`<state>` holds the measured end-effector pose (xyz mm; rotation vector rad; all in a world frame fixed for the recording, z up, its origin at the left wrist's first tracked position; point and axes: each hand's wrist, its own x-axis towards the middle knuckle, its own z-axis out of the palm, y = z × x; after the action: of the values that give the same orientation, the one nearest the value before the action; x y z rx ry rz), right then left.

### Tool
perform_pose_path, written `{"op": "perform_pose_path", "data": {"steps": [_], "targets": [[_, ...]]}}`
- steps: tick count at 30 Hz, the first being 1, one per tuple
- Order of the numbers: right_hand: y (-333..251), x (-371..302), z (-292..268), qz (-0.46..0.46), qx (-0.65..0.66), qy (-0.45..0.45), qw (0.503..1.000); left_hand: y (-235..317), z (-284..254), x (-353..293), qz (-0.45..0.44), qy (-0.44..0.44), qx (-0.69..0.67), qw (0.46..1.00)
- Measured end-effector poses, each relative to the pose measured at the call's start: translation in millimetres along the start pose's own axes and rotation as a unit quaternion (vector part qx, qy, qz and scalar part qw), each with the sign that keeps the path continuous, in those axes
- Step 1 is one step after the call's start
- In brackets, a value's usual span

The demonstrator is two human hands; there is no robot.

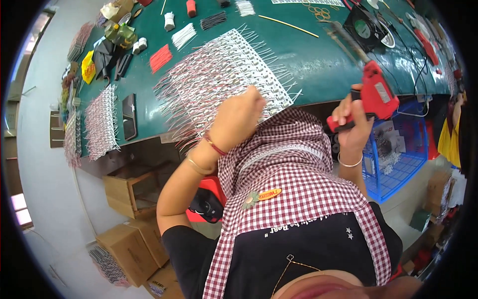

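My left hand (240,117) is closed in a fist over the near part of a white panel (269,79); what its fingers hold, if anything, is hidden. The panel lies on the green table and carries rows of small white pieces, with thin red and white wires sticking out along its edges. My right hand (352,119) is wrapped round the black grip of a red pistol-shaped power tool (379,93), raised at the table's front edge. The tool's long thin front end points away over the table and is blurred.
On the green table (318,65) lie bundles of red wires (160,58), white wires (183,35) and black wires (213,21), a thin stick (289,26) and a phone (129,116). A wired panel (101,122) lies left. A black fan (366,29) and cables are right; a blue basket (398,172) stands below.
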<state>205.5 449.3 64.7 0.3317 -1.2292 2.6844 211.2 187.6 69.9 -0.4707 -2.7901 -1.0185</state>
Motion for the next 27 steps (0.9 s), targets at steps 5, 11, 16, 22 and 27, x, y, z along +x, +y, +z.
{"op": "perform_pose_path", "data": {"steps": [5, 11, 16, 22, 27], "targets": [[17, -6, 41, 0.091, -0.193, -0.023, 0.977, 55, 23, 11, 0.049, 0.037, -0.078, 0.995], [15, 4, 55, 0.129, -0.238, -0.001, 0.963, 50, 23, 22, 0.066, 0.035, -0.155, 0.985], [18, 19, 61, 0.141, -0.192, 0.017, 0.971, 39, -1, 31, 0.057, 0.0, -0.164, 0.985], [27, 42, 63, 0.185, -0.133, 0.025, 0.973, 13, -26, 37, -0.081, -0.09, -0.313, 0.942], [33, 60, 61, 0.196, -0.133, 0.056, 0.97, 0, -31, 48, -0.114, -0.107, -0.288, 0.945]]}}
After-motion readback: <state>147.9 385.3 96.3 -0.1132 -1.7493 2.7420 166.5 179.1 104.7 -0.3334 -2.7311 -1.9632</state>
